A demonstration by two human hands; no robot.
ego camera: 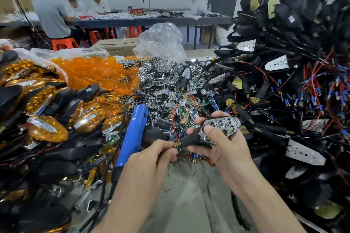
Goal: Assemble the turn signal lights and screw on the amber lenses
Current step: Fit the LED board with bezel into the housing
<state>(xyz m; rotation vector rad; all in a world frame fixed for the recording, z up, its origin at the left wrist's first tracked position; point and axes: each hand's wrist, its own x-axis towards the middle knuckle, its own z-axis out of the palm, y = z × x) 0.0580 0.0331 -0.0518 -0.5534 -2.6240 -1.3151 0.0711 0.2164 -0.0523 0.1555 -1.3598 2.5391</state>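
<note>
My right hand grips a black turn signal housing with a chrome reflector seated in its face, thumb pressed on the reflector's left end. My left hand pinches the brass threaded end of the housing's stem, where red and black wires come out. Loose amber lenses are heaped at the back left. A pile of chrome reflectors lies in the middle. A blue electric screwdriver lies on the table just left of my left hand.
Finished amber-lensed signals are stacked at the left. A tall heap of black housings with wires fills the right. Small screws are scattered on the grey table under my hands. People sit at a far table.
</note>
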